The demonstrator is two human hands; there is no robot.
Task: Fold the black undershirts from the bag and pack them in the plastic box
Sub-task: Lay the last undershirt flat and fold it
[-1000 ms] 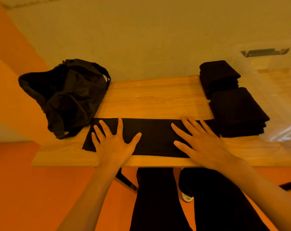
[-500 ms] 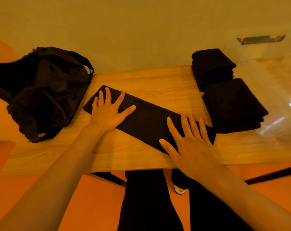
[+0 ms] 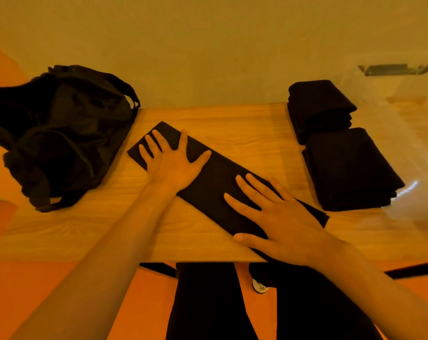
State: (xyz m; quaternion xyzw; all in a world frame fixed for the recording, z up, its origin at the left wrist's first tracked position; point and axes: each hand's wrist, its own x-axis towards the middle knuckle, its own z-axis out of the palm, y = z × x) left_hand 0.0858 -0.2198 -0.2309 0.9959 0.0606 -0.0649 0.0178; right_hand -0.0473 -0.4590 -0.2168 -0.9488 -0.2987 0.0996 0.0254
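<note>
A black bag (image 3: 58, 141) slumps at the bench's (image 3: 244, 123) left end. Beside it a folded undershirt strip (image 3: 215, 177) lies diagonally, left hand (image 3: 172, 161) and right hand (image 3: 279, 217) pressing flat on it, fingers spread. Further right sit two folded stacks (image 3: 340, 148) against the clear plastic box (image 3: 404, 114)

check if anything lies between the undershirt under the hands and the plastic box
Yes. The near stack and the far stack of folded black shirts lie on the table right of the undershirt, between it and the plastic box.
</note>
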